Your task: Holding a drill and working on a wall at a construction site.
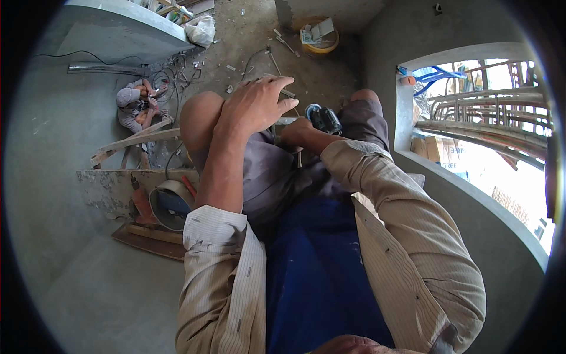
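My left hand (254, 105) is raised over my left knee, fingers stretched forward and thumb apart, with nothing in it. Lower, between my knees, is my right hand (293, 133). Its fingers are bent down out of sight, so I cannot tell whether they grip anything. Just to the right of that hand, against my right knee, sits a black power tool (326, 120) with a bluish round part at its far end. A pale strip (286, 120), partly covered by my hands, shows between the knees.
At left a worn board (106, 192) carries a round bucket (167, 206), a red-orange tool (141, 199) and a wooden float (147, 241). Beyond, a co-worker (134, 106) crouches by cables and a wooden trestle (132, 140). A yellow tub (324, 49) stands far off; a window opening (407, 112) is right.
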`<state>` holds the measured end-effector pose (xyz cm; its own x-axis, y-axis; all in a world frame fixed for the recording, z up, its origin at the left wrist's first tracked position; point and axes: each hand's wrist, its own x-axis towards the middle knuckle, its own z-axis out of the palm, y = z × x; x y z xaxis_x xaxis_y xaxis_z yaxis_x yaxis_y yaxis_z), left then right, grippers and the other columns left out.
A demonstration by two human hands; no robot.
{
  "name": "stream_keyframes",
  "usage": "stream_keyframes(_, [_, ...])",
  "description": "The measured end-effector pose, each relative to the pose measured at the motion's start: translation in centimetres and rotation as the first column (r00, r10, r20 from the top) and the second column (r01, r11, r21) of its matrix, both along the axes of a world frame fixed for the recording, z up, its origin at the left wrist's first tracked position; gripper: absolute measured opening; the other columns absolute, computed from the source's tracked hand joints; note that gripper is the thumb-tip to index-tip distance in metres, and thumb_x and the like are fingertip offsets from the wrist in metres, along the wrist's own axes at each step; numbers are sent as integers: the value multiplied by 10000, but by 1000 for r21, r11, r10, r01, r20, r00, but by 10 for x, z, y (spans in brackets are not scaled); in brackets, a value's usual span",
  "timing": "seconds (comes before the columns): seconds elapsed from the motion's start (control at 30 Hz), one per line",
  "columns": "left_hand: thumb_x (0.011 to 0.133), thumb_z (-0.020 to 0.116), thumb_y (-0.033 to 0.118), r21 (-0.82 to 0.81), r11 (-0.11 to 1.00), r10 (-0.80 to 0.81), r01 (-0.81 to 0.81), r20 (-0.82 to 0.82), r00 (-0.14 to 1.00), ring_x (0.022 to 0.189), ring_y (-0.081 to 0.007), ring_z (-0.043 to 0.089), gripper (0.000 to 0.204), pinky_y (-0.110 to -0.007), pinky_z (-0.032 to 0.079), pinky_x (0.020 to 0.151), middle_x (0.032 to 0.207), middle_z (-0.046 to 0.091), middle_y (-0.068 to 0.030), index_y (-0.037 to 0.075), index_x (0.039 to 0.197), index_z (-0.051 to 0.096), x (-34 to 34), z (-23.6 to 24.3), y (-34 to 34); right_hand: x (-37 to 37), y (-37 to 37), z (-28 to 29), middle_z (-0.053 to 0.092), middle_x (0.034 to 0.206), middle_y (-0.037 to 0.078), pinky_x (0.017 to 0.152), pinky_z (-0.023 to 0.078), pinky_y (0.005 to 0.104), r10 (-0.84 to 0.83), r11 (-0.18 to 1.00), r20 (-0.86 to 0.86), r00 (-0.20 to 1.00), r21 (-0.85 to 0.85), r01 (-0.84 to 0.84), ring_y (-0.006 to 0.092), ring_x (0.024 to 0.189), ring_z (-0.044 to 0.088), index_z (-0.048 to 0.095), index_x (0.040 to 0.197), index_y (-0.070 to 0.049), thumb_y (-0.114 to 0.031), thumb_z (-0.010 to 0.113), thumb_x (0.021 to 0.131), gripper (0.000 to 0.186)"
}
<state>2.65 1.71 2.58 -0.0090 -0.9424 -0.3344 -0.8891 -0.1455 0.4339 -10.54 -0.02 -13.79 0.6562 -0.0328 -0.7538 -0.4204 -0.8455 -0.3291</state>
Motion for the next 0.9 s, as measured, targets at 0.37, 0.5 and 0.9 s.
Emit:
stream_keyframes(0.37, [923,593,405,-5,1000,5,-5,2,1000,1234,-330,541,518,-449,424,1044,1365,553,-135,124,1354,532,0,0,0,0,-4,26,732,976,97,726,560,396,-112,993,46,993,42,110,268,927,714,754,967,-96,-208,637,779,248])
stream_keyframes(0.5, [924,592,404,-12,1000,8,-8,-12,1000,1236,-329,540,519,-444,423,1045,1366,552,-135,122,1356,530,1,-2,1,1,-3,24,731,978,96,728,561,400,-96,995,51,994,33,94,271,928,713,751,973,-95,-202,642,773,251])
stream_keyframes(0.9, [926,580,417,6,1000,14,-14,-51,999,1231,-322,548,526,-436,423,1052,1327,585,-157,126,1361,531,1,-5,-6,-6,-10,-3,729,1002,114,743,565,403,-15,999,35,999,35,14,272,947,711,740,1016,-86,-198,641,777,281])
